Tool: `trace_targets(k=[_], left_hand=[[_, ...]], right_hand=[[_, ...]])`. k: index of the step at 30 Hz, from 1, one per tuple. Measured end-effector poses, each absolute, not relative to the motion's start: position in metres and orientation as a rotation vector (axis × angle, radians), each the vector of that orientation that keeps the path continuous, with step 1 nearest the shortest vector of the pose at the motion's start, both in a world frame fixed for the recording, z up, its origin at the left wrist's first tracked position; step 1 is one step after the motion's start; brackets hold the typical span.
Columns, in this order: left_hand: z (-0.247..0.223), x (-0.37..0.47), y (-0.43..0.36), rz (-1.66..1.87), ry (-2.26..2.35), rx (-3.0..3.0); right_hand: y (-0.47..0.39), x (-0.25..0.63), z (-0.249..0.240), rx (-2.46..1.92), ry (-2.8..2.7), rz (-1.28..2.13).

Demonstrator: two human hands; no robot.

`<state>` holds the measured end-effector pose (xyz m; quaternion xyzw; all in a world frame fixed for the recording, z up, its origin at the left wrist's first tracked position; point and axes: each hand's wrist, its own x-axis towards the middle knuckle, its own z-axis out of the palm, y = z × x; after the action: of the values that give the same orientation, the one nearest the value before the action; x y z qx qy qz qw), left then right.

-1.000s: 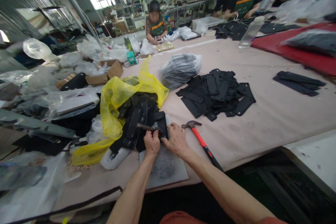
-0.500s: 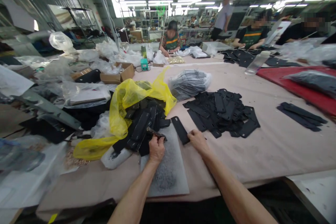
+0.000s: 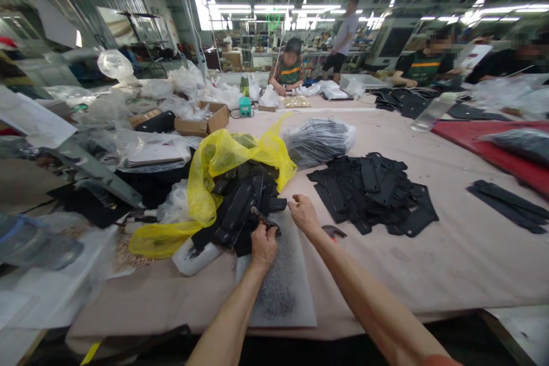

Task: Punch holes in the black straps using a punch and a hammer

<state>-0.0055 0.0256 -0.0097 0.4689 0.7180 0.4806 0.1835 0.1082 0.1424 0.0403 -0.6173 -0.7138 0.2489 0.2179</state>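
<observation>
My left hand (image 3: 264, 247) is closed round a slim dark metal tool (image 3: 266, 221), its exact kind unclear, above a grey-white board (image 3: 291, 291). Just right of the yellow bag, my right hand (image 3: 304, 213) has its fingers loosely bent and a little apart, with nothing visible in them. Its fingertips are close to the end of a black strip (image 3: 277, 204) that sticks out of the heap of black pieces (image 3: 234, 206) in the yellow plastic bag (image 3: 201, 183). Partly hidden behind my right forearm lies a claw hammer (image 3: 335, 232).
A pile of flat black pieces (image 3: 373, 191) lies to the right, with more strips (image 3: 508, 206) farther over. A clear-wrapped bundle (image 3: 319, 140) stands behind the yellow bag. A clear bottle (image 3: 434, 111) lies near the red board (image 3: 480, 146). Co-workers sit across the table.
My right hand has moved left and away from the black strip it held, which no longer shows in front of it. The hammer head has come into view. My left hand keeps the tool.
</observation>
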Motion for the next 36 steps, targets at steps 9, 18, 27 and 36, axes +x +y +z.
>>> trace_targets(k=[9,18,27,36], left_hand=[[-0.011,-0.005,0.024,1.400,1.960,1.320],[-0.013,-0.004,0.029,1.423,1.936,1.249],[-0.016,-0.004,0.032,1.436,1.970,1.166],[-0.017,-0.007,0.033,1.417,1.942,1.166]], right_hand=[[0.159,0.047,0.062,-1.658,-2.212,0.647],[0.165,0.088,0.037,-1.736,-2.218,0.803],[0.135,0.146,0.021,-1.789,-1.765,1.050],[0.051,0.210,0.020,-1.777,-1.430,1.225]])
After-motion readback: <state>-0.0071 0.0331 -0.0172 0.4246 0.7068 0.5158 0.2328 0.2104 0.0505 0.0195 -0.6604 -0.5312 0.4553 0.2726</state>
